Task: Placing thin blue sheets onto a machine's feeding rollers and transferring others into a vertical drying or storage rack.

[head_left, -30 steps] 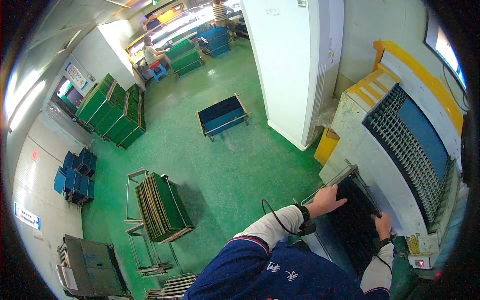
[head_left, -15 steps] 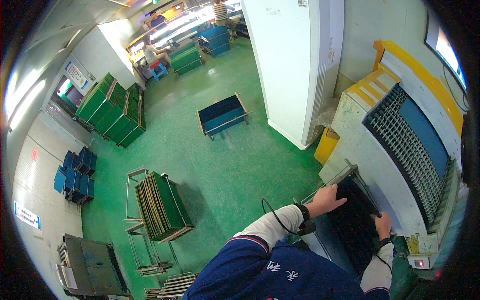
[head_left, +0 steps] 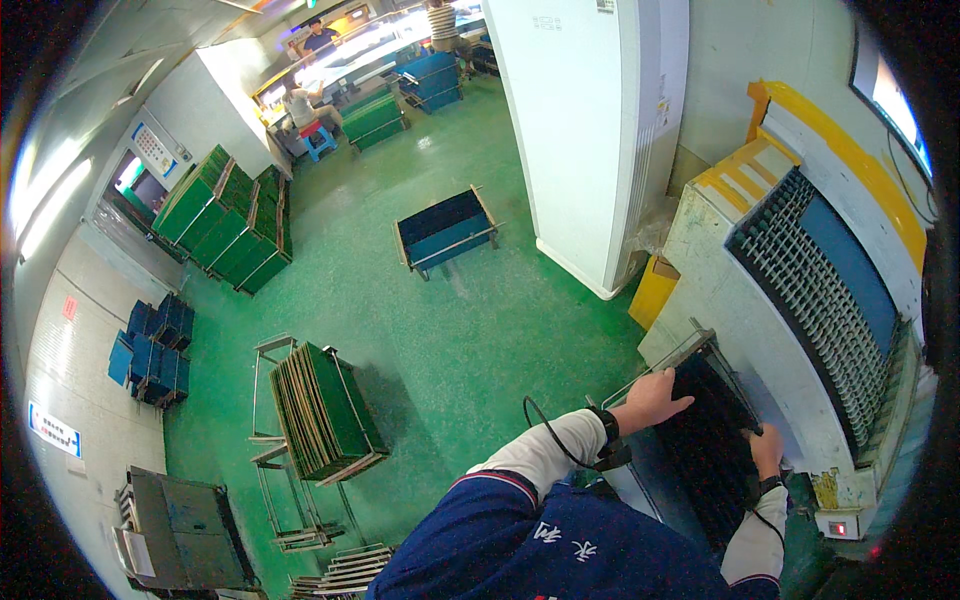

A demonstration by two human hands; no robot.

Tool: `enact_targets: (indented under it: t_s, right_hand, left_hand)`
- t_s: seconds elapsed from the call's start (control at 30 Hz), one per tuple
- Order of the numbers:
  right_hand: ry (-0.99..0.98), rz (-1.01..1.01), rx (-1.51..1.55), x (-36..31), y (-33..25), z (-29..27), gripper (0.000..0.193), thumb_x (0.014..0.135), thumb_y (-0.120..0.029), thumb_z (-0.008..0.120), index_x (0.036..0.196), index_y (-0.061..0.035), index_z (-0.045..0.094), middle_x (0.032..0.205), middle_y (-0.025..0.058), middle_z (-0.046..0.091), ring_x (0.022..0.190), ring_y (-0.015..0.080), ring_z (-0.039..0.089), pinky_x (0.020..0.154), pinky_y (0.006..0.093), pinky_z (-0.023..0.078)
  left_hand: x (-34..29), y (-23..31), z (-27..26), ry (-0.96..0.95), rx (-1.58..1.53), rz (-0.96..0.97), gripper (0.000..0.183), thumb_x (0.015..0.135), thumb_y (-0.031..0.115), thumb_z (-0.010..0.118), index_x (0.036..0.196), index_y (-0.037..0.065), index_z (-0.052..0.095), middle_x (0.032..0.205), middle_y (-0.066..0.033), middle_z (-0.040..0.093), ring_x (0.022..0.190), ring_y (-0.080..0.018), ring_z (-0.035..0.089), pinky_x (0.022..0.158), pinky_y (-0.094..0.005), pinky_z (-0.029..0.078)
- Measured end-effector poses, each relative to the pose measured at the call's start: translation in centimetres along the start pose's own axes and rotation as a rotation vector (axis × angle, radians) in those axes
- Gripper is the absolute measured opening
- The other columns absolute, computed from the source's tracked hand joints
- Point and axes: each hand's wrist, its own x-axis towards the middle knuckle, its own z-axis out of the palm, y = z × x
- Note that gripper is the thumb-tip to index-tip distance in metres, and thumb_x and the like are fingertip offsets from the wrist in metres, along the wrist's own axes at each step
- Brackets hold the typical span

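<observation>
Far left of the fingers of the left hand (head_left: 652, 398), blue stacks (head_left: 157, 368) stand along the wall (head_left: 75, 300). A grey cabinet (head_left: 195, 540) stands nearer, also well to their left. Green stacks (head_left: 222, 225) are up and left of the fingers, well apart from them. Beyond, a person (head_left: 303, 106) sits on a stool (head_left: 320, 143). Green boards (head_left: 345, 420) stand on edge in a metal frame, left of the fingers, and a blue box (head_left: 447, 236) is on the floor (head_left: 470, 320), farther off. The left hand's fingers bend at the upper-left edge of the rack (head_left: 690, 350), the thumb pointing right, apart from them; I cannot tell whether they clamp it. The rack is under both hands, with dark boards (head_left: 700, 475) between the two sets of fingers. The right hand (head_left: 768, 452) has its fingers curled at the rack's right edge; their grip I cannot tell. Just right of them is the machine (head_left: 740, 320), its rollers (head_left: 815, 300) up and to the right.
</observation>
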Motion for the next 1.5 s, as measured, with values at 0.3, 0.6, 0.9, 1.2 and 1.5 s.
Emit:
enact_targets:
  t_s: [0.3, 0.6, 0.9, 1.2, 1.5]
  right_hand:
    - [0.073, -0.039, 0.058, -0.4, -0.3, -0.3, 0.053, 0.076, -0.043, 0.085, 0.101, 0.0017, 0.072, 0.102, 0.0258, 0.071, 0.100, 0.0467, 0.066, 0.082, 0.0503, 0.051]
    - [0.065, -0.044, 0.042, -1.1, -1.2, -1.2, 0.050, 0.077, -0.041, 0.085, 0.098, 0.0021, 0.071, 0.101, 0.0267, 0.071, 0.099, 0.0476, 0.066, 0.082, 0.0518, 0.050]
    - [0.029, -0.028, 0.046, -0.7, -1.0, -1.1, 0.046, 0.075, -0.041, 0.085, 0.093, -0.0005, 0.073, 0.098, 0.0247, 0.071, 0.097, 0.0474, 0.065, 0.080, 0.0528, 0.050]
    - [0.030, -0.002, -0.025, -0.8, -0.3, -0.5, 0.052, 0.080, -0.045, 0.081, 0.113, -0.0062, 0.074, 0.111, 0.0211, 0.073, 0.108, 0.0415, 0.068, 0.092, 0.0500, 0.053]
    - [-0.065, -0.012, 0.082, -2.3, -3.4, -3.8, 0.050, 0.078, -0.044, 0.081, 0.099, 0.0005, 0.071, 0.101, 0.0261, 0.070, 0.099, 0.0472, 0.065, 0.081, 0.0533, 0.050]
  left_hand:
    - [0.0, 0.0, 0.1, 0.013, -0.009, 0.011, 0.059, 0.085, 0.051, 0.075, 0.101, -0.003, 0.057, 0.090, -0.0236, 0.068, 0.088, -0.0433, 0.068, 0.078, -0.0517, 0.055]
    - [0.1, 0.5, -0.5, -0.047, -0.004, -0.048, 0.064, 0.085, 0.056, 0.073, 0.107, -0.003, 0.058, 0.098, -0.0239, 0.069, 0.093, -0.0441, 0.068, 0.082, -0.0526, 0.055]
    - [0.2, -0.1, 0.5, -0.020, -0.003, -0.025, 0.063, 0.085, 0.057, 0.073, 0.105, -0.002, 0.058, 0.097, -0.0238, 0.068, 0.093, -0.0438, 0.067, 0.082, -0.0518, 0.055]
    - [0.2, 0.0, 0.7, -0.020, 0.035, -0.012, 0.064, 0.085, 0.060, 0.071, 0.104, 0.000, 0.057, 0.098, -0.0232, 0.067, 0.092, -0.0441, 0.067, 0.081, -0.0517, 0.054]
    - [-0.4, 0.4, -0.1, -0.033, 0.055, -0.046, 0.066, 0.086, 0.059, 0.071, 0.113, -0.001, 0.058, 0.102, -0.0245, 0.069, 0.096, -0.0446, 0.068, 0.084, -0.0519, 0.055]
